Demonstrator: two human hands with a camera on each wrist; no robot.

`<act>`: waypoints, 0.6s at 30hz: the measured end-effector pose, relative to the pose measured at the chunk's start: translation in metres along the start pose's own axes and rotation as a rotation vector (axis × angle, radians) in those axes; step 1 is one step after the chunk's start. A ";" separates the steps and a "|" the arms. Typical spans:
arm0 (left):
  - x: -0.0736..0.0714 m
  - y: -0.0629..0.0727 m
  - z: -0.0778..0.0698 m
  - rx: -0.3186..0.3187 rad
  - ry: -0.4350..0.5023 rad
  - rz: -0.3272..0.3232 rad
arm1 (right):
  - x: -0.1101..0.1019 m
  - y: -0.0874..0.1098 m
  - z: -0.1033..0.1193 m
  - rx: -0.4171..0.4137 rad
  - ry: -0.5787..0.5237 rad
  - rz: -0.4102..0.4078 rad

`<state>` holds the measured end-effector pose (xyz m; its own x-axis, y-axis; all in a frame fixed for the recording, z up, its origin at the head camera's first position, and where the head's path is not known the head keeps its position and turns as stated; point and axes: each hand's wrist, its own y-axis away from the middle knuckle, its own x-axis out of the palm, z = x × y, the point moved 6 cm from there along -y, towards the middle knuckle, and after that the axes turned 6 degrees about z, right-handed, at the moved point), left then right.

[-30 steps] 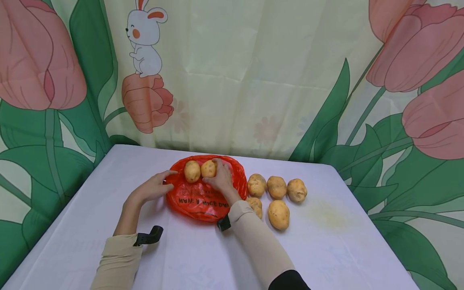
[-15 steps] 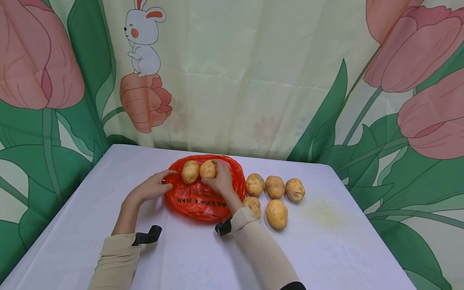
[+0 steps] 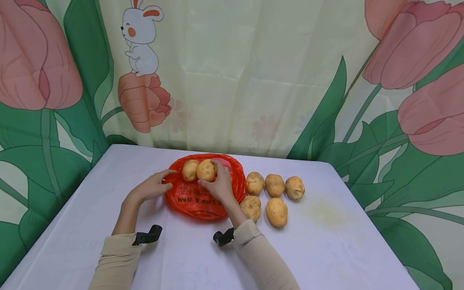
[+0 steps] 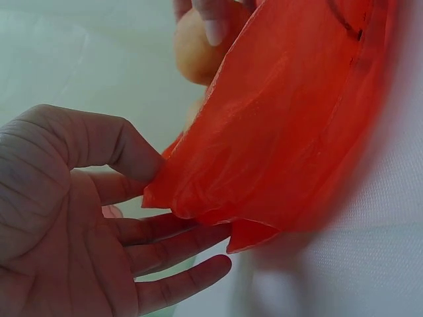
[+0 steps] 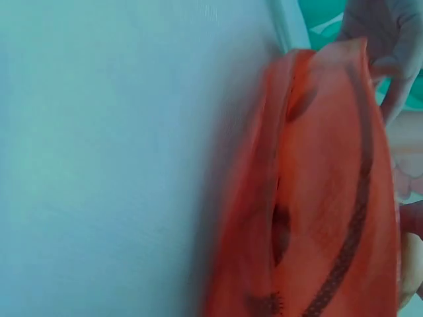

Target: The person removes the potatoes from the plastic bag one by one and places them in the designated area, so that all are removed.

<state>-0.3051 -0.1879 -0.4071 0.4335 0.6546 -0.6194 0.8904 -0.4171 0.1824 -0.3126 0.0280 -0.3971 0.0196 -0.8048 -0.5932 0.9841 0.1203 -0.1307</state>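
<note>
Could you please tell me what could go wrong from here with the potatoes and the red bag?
The red bag might slip or tear where the left hand holds its edge. The potato in the right hand could knock the neighbouring potato and make it roll.

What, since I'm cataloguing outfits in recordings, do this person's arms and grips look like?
The left sleeve and right sleeve are plain beige, creased, and end short of the hands. A small black left wrist device and a similar right wrist device stick out near the cuffs. The left grip and right grip wear no gloves. No cables show.
</note>
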 end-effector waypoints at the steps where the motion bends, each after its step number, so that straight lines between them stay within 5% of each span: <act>1: 0.000 0.000 0.000 0.000 0.002 0.000 | 0.000 0.002 0.001 -0.007 -0.012 0.002; 18: -0.002 0.002 0.001 0.012 0.005 -0.003 | -0.014 0.034 0.010 -0.078 -0.120 0.050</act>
<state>-0.3045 -0.1906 -0.4064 0.4318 0.6590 -0.6158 0.8898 -0.4231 0.1712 -0.2773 0.0373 -0.3850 0.0934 -0.8597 -0.5021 0.9647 0.2029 -0.1680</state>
